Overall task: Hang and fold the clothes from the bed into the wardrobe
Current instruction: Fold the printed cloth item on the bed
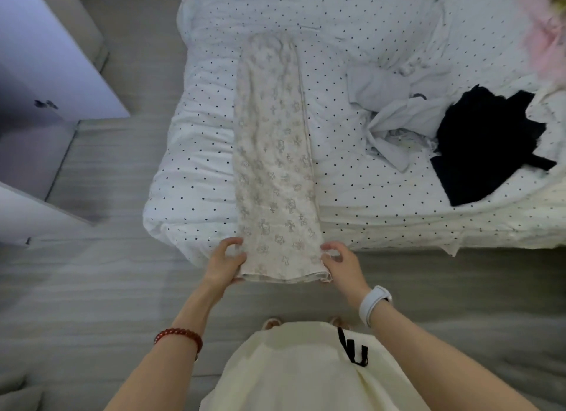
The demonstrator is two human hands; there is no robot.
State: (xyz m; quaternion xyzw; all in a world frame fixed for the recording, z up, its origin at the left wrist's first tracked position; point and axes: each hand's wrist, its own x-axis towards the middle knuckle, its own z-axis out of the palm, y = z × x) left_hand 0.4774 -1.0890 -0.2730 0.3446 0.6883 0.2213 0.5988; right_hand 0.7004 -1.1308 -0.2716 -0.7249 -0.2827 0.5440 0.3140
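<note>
- Pinching the near left corner of the folded patterned garment (pixel 275 165) with the left hand (pixel 225 262), fingers curled round the edge.
- Gripping the near right corner with the right hand (pixel 340 265), thumb over the hem.
- Reaching forward with both arms, garment stretched lengthwise across the dotted bed (pixel 196 172), its near end hanging past the edge.
- Lying farther right: a pale shirt (pixel 389 116), a black garment (pixel 487 141).

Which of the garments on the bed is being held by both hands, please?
The long cream patterned garment, gripped at its near corners; the black and white ones lie untouched.
</note>
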